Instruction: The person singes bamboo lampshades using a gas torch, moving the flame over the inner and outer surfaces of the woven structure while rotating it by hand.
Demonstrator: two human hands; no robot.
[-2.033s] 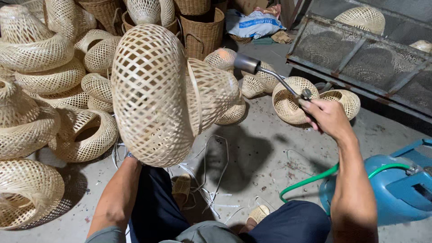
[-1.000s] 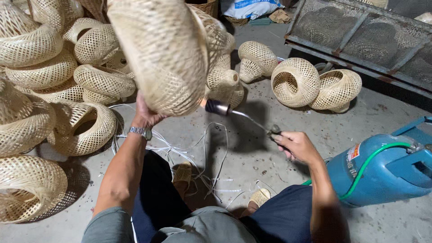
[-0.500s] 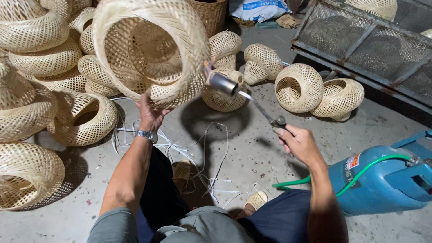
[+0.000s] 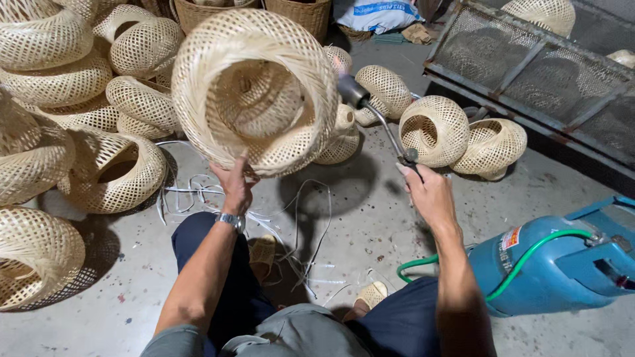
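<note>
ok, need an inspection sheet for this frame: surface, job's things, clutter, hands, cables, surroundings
Surface: concrete floor, stained, paint specks.
Job's things: woven bamboo shade held up, opening toward the camera; gas torch with its nozzle at the shade's right rim.
Clutter: loose white strips on the floor by the legs.
Hands: left hand grips the shade's lower rim; right hand holds the torch handle.
Cables: green hose running over the blue gas cylinder.
Surroundings: piled woven shades at left, metal mesh rack at right.
</note>
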